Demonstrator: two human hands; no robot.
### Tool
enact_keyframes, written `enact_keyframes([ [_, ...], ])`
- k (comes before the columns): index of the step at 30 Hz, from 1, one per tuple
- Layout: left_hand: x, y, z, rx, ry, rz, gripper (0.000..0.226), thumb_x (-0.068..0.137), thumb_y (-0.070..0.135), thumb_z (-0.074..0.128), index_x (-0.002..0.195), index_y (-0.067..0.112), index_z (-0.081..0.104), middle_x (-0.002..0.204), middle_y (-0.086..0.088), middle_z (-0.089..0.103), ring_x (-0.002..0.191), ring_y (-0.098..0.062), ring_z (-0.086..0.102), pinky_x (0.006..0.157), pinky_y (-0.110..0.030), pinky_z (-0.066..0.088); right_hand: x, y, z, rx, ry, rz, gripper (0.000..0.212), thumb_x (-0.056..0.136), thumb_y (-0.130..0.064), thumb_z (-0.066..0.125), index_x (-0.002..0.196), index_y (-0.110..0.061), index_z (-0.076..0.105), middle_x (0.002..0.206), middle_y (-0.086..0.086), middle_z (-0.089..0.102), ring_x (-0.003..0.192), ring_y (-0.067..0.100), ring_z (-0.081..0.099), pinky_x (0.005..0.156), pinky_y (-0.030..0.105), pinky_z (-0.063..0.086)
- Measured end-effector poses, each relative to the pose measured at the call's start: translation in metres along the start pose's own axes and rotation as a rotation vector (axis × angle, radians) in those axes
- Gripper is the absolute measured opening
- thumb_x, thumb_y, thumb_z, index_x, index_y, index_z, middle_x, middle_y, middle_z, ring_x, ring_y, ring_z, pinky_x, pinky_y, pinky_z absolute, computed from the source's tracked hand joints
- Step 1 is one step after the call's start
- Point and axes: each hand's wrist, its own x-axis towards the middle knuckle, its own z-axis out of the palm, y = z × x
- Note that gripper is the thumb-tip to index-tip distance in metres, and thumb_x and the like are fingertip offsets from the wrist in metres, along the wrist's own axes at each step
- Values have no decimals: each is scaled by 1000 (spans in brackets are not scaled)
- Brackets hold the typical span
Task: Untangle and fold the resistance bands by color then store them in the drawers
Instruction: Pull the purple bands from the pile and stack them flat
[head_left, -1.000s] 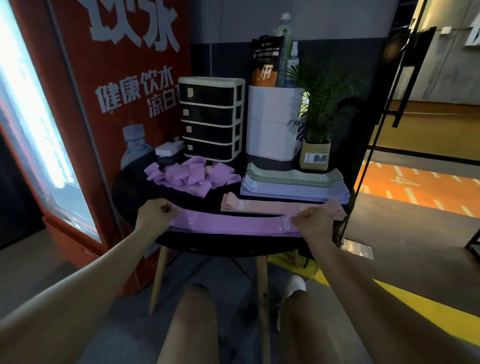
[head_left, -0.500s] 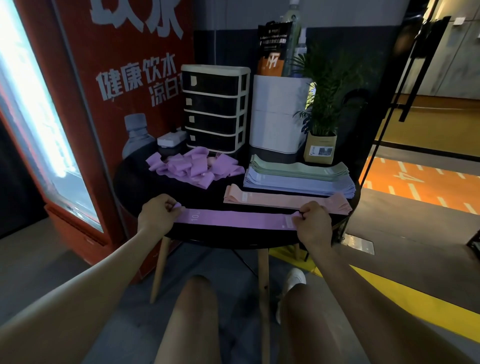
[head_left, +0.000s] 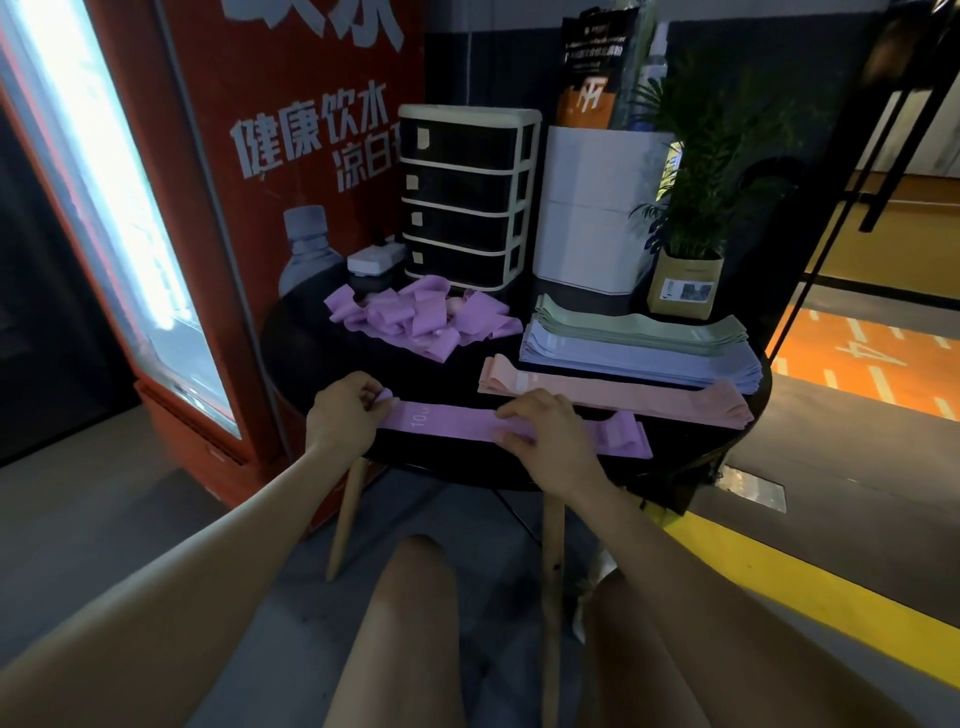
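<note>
Folding the flat purple elastic band (head_left: 457, 422) at the round black table's (head_left: 311, 338) near edge, we pinch its end with the left hand (head_left: 343, 415), grip mid-length with the right hand (head_left: 545, 436), and should align edges squarely.

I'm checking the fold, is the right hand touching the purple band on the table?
Touching. The head view shows the right hand with fingers pinching the purple band near its middle, no gap visible.

Red lit vending fridge (head_left: 171, 218) left, yellow floor stripe (head_left: 810, 597) rt.
</note>
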Motion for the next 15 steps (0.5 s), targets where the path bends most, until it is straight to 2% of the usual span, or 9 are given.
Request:
enact_keyframes([
  [4,1,-2,0,-15,-13,8,12,82,24,68,89,16,63,80,2,59,80,-19,58,73,-29,44,-2,7,4,30,0,-15,21,84,-22,67,104,-16,69,108,2,61,105,21,51,85,20,31],
  [7,-1,0,1,-32,24,35,23,81,19,69,101,12,61,93,-1,55,87,-18,55,76,-27,41,-1,8,4,36,-11,-2,21,84,-22,66,105,-18,69,109,1,60,106,20,50,86,20,31],
  [9,-4,2,3,-6,79,155,35,78,11,71,111,9,58,108,-6,49,95,-18,50,81,-26,39,-1,8,4,32,-11,2,22,85,-22,66,107,-18,68,111,1,60,107,20,49,88,23,34],
  [11,-6,4,4,62,79,332,37,74,5,72,109,9,61,109,-8,51,99,-21,49,82,-24,36,-2,7,4,34,-15,7,23,85,-22,65,108,-19,68,113,0,59,109,20,48,91,26,35],
  [13,-6,8,4,135,-13,470,26,74,4,71,99,10,66,103,-7,56,96,-23,52,81,-25,35,-2,6,3,31,-21,17,24,85,-23,65,109,-20,67,114,0,58,110,20,47,92,28,36],
  [15,-7,11,4,184,-129,516,15,81,8,66,96,11,68,101,-4,59,94,-21,54,82,-28,40,-2,5,2,26,-26,28,24,86,-24,64,109,-20,67,116,0,57,111,21,46,92,28,36],
])
